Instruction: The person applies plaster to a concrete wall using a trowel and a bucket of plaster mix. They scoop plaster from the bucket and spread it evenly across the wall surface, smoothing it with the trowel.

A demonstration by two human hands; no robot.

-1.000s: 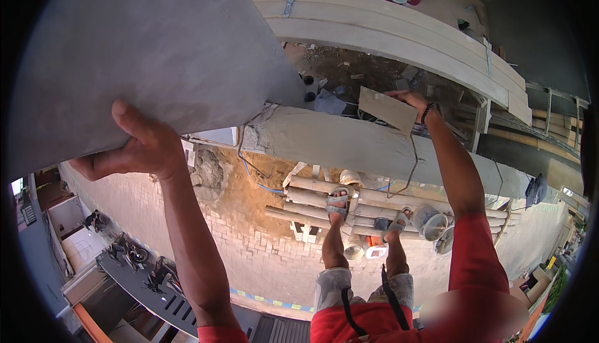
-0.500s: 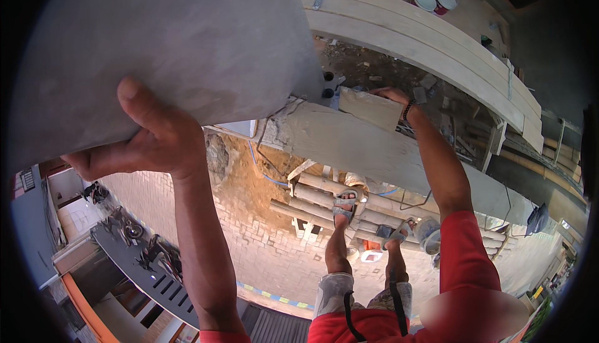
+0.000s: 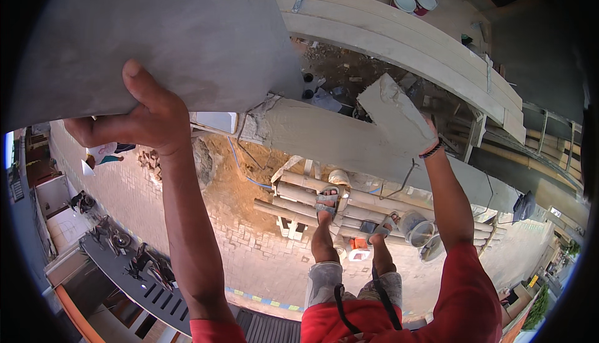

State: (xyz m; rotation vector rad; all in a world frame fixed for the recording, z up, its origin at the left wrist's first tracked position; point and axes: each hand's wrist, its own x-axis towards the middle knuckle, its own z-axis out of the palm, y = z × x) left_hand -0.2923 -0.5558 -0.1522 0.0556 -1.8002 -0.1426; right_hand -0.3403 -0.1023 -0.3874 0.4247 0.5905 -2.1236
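A smooth grey plastered column [image 3: 187, 25] fills the upper left. My left hand [image 3: 140, 109] grips its lower edge, thumb flat on the face and fingers curled round underneath. My right hand [image 3: 430, 132] holds a plastering float [image 3: 399, 112], a flat rectangular board smeared with pale mortar. The float is tilted, its face toward me, just above a long grey concrete beam [image 3: 312, 128]. Its handle and most of my right fingers are hidden behind the board. Wet-looking plaster covers the beam's surface.
My sandalled feet stand on bamboo poles [image 3: 299, 194] high above a paved yard [image 3: 249, 249]. Buckets [image 3: 419, 231] hang or stand by my right foot. Bent wires [image 3: 402, 181] stick out from the beam. Beyond lie rubble, a pale curved ledge [image 3: 399, 37] and two pails [image 3: 404, 2].
The float has come up and toward me from beyond the beam, turning so its mortar-smeared face shows. My left hand keeps its grip on the column. The view has shifted slightly.
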